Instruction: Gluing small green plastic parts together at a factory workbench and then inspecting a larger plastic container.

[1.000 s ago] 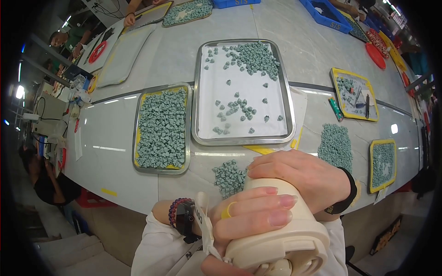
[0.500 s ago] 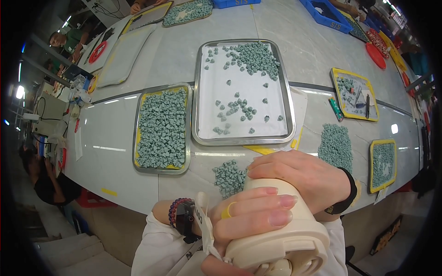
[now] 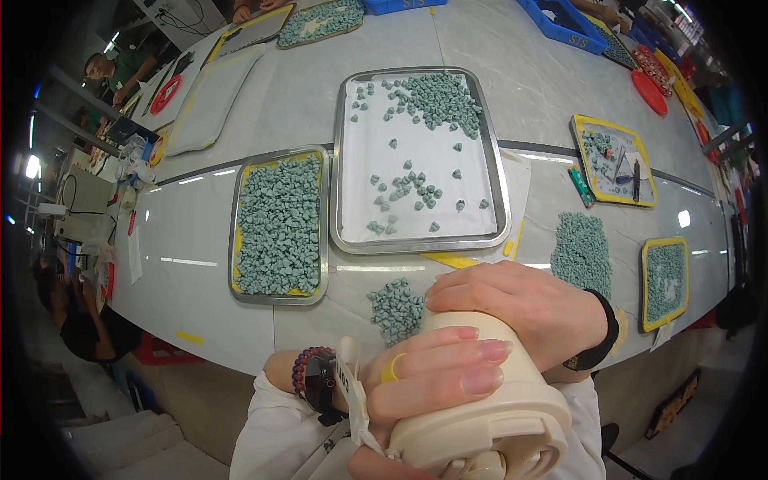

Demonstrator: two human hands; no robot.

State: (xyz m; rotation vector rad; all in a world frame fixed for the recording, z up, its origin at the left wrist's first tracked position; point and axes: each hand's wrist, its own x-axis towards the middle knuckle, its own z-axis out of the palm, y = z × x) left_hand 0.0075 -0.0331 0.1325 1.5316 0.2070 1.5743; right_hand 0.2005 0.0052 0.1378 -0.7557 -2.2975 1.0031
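Note:
A cream-coloured drinking cup with a moulded lid, perhaps a tumbler, lies tilted at the near table edge, its lid end toward me. The fingers of my left hand, one with a yellow ring, wrap round its side. Over the far end of the cup rests my right hand, its fingers bent round the end. A white strap hangs by my left wrist. Just beyond my left hand lies a small heap of grey-green pieces. What the cup's far end looks like is hidden by my right hand.
A large steel tray with white lining holds scattered grey-green pieces. Left of it stands a full steel tray. Another heap lies right, near yellow-rimmed trays and a green-and-red lighter-like object. Blue bins and other people are farther off.
The view has shifted very slightly. Both hands keep the same hold on the cup, and the trays and heaps stay where they were.

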